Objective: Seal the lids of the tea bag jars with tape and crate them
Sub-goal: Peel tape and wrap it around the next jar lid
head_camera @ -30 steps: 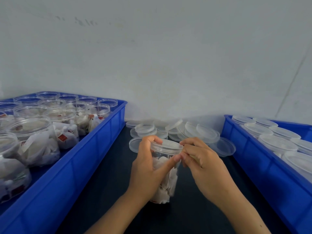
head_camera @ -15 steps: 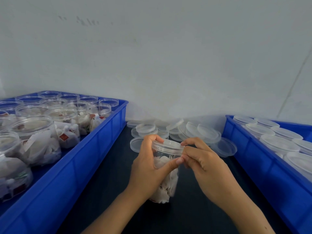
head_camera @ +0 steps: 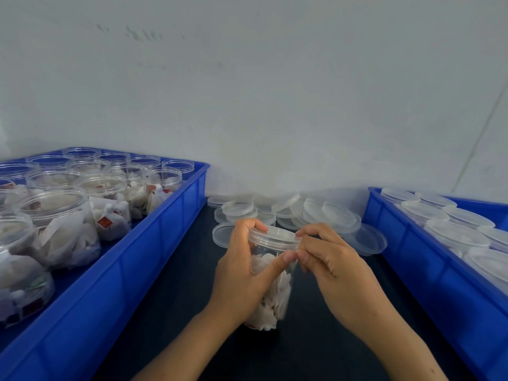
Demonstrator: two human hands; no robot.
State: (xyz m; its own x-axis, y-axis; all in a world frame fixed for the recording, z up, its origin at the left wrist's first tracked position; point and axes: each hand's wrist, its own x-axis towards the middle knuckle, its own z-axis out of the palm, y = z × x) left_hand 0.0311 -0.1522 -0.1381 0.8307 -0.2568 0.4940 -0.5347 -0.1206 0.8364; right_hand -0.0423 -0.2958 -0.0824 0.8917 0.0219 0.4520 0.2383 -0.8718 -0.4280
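Note:
A clear jar [head_camera: 275, 292] filled with white tea bags stands on the dark table [head_camera: 178, 312] between two blue crates. A clear lid [head_camera: 277, 235] sits on it. My left hand [head_camera: 242, 273] grips the jar from the left, thumb across its front just under the lid. My right hand [head_camera: 327, 259] is at the lid's right edge, fingers curled and pinching at the rim beside my left thumb. No tape is clearly visible; whether something thin is pinched there I cannot tell.
The left blue crate [head_camera: 154, 243] holds several open jars of tea bags [head_camera: 63, 226]. The right blue crate [head_camera: 412, 257] holds several lidded jars [head_camera: 456, 235]. A heap of loose clear lids [head_camera: 310, 213] lies behind the jar against the white wall.
Both hands stay on the jar. My right fingers have slid slightly along the lid's rim toward my left thumb; the jar has hardly moved.

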